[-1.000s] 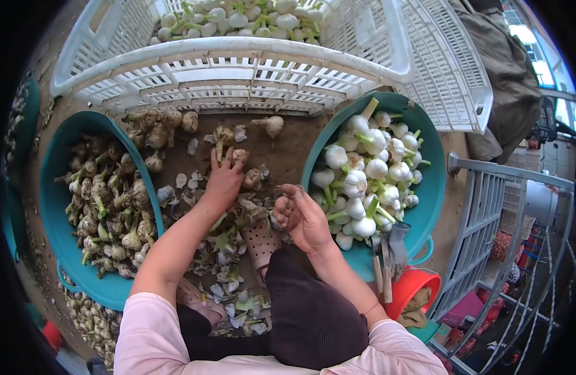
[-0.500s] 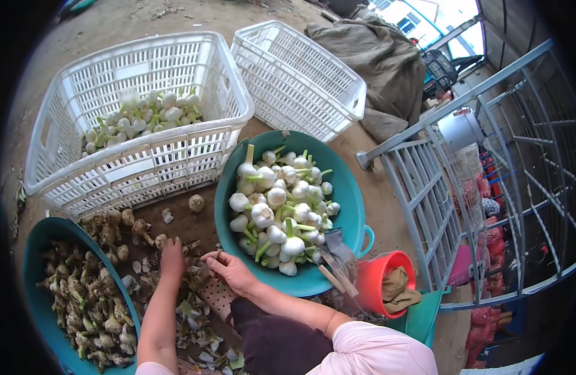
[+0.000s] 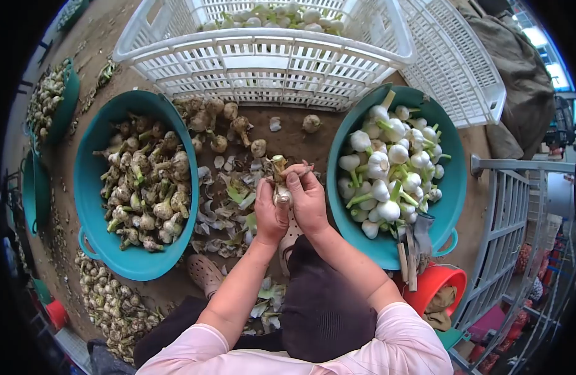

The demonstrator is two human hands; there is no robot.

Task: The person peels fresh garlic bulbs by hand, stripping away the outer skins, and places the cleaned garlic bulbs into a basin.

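Both of my hands meet over the ground between two teal tubs. A garlic bulb (image 3: pixel 282 193) with a short stalk is pinched between them. My left hand (image 3: pixel 270 215) wraps its lower left side. My right hand (image 3: pixel 307 203) closes on it from the right, with the thumb against it and what looks like a strip of skin at the fingertips. Unpeeled, dirt-covered garlic (image 3: pixel 147 178) fills the left teal tub (image 3: pixel 88 219). Clean white garlic (image 3: pixel 397 162) with green stalks is heaped in the right teal tub (image 3: pixel 447 215).
Peeled skins (image 3: pixel 219 215) litter the ground around my shoes. Loose dirty bulbs (image 3: pixel 207 119) lie beyond my hands. A white crate (image 3: pixel 269 69) holding clean garlic stands ahead, another crate (image 3: pixel 456 62) beside it. Wooden-handled tools (image 3: pixel 410 253) rest on the right tub's rim near a red bucket (image 3: pixel 447 278).
My view has swung left and downward. My left hand has come up from the bulbs on the ground, and both hands are now together around a garlic bulb.
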